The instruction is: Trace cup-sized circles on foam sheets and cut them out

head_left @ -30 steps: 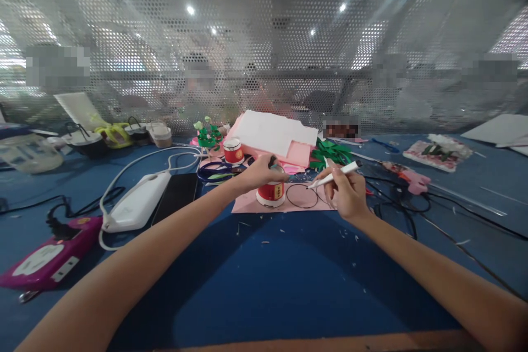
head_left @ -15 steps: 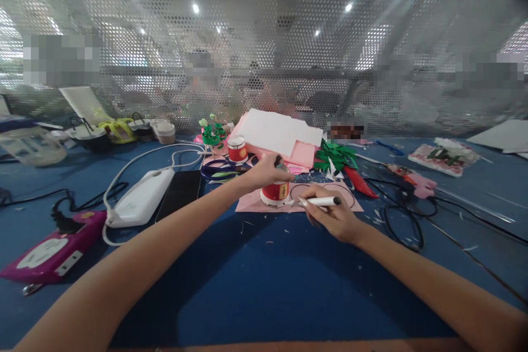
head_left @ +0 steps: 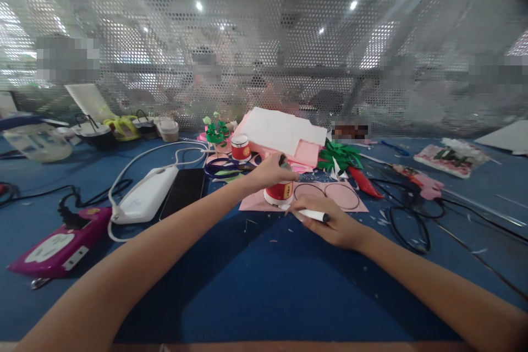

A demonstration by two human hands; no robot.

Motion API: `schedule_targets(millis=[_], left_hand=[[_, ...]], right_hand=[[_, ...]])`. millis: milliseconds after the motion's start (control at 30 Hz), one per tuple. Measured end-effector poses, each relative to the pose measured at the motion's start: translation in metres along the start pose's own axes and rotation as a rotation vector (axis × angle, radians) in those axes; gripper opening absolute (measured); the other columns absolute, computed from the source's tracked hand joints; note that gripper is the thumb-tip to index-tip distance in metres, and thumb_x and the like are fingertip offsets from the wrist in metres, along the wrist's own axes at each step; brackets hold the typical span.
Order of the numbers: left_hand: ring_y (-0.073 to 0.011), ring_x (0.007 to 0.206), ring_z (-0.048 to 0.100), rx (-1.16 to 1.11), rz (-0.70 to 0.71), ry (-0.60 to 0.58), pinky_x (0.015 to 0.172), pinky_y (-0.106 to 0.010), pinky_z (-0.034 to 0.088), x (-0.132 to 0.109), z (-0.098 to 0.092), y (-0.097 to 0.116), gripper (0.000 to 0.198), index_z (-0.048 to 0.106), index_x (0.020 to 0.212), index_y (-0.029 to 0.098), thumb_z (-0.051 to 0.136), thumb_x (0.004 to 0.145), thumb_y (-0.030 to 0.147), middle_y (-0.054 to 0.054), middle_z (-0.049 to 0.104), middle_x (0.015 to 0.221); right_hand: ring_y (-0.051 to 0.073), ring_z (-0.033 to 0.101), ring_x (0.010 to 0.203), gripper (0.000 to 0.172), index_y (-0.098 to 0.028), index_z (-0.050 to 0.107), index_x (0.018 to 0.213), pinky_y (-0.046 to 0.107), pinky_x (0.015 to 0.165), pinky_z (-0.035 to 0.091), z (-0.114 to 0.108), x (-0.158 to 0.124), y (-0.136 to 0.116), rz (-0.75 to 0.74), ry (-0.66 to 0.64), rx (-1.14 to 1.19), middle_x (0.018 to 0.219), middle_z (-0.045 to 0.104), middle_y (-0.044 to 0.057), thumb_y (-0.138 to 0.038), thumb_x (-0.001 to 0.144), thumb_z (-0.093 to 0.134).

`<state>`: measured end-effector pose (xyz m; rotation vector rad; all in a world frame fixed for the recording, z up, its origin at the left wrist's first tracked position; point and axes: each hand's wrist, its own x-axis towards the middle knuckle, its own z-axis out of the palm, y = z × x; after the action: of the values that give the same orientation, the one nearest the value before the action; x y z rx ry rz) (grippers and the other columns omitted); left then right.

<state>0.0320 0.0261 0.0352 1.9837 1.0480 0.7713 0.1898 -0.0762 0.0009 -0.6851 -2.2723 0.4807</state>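
Note:
My left hand grips the top of a red and white paper cup, which stands upside down on a pink paper sheet. Close to the cup's rim, my right hand is closed round a white marker with a black end. The marker's tip is near the lower front of the cup; whether it touches the paper I cannot tell. Black circle outlines show on the sheet to the right of the cup. My left fingertips are partly hidden behind the hand.
Behind lie white sheets, a second red cup, scissors and green paper strips. To the left are a phone, a white power bank and a purple power strip. Black cables coil at the right.
My right hand with the marker has moved left and slightly down along the cup's rim. My left hand still holds the cup. The whole view has shifted slightly.

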Motion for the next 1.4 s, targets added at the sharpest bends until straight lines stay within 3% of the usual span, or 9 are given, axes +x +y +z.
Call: schedule_targets(millis=[333, 767, 1167, 1400], left_hand=[[-0.0118, 0.062, 0.047, -0.011, 0.018, -0.018, 0.057, -0.027, 0.037, 0.000, 0.000, -0.002, 0.034, 0.039, 0.070, 0.018, 0.068, 0.056, 0.030, 0.001, 0.052, 0.069], [-0.0117, 0.062, 0.047, 0.002, 0.041, -0.037, 0.056, -0.026, 0.036, 0.000, -0.001, -0.001, 0.030, 0.041, 0.069, 0.018, 0.066, 0.058, 0.030, 0.001, 0.051, 0.067], [-0.0132, 0.064, 0.050, -0.045, 0.034, -0.037, 0.058, -0.027, 0.039, 0.000, 0.000, 0.000, 0.030, 0.041, 0.069, 0.018, 0.067, 0.057, 0.028, 0.000, 0.053, 0.068], [-0.0109, 0.060, 0.047, -0.064, 0.032, -0.035, 0.058, -0.027, 0.038, -0.001, 0.000, 0.002, 0.028, 0.041, 0.067, 0.017, 0.066, 0.058, 0.025, 0.002, 0.050, 0.065]], right_hand=[[0.018, 0.053, 0.091, 0.018, -0.020, 0.055, 0.102, 0.035, 0.080, 0.045, 0.005, 0.004, 0.001, -0.016, -0.053, -0.030, 0.096, 0.060, 0.009, -0.019, 0.088, 0.043], [0.018, 0.054, 0.089, 0.016, -0.018, 0.053, 0.099, 0.033, 0.080, 0.045, 0.009, 0.006, 0.000, -0.034, -0.066, -0.063, 0.091, 0.060, 0.009, -0.019, 0.088, 0.042], [0.012, 0.046, 0.067, 0.006, -0.018, 0.050, 0.086, 0.025, 0.064, 0.038, 0.004, -0.002, 0.003, 0.020, -0.047, -0.024, 0.074, 0.051, 0.002, -0.015, 0.086, 0.044], [0.009, 0.041, 0.058, 0.012, -0.018, 0.051, 0.080, 0.023, 0.057, 0.034, -0.005, -0.004, 0.010, 0.064, 0.015, 0.080, 0.066, 0.047, -0.001, -0.020, 0.088, 0.043]])
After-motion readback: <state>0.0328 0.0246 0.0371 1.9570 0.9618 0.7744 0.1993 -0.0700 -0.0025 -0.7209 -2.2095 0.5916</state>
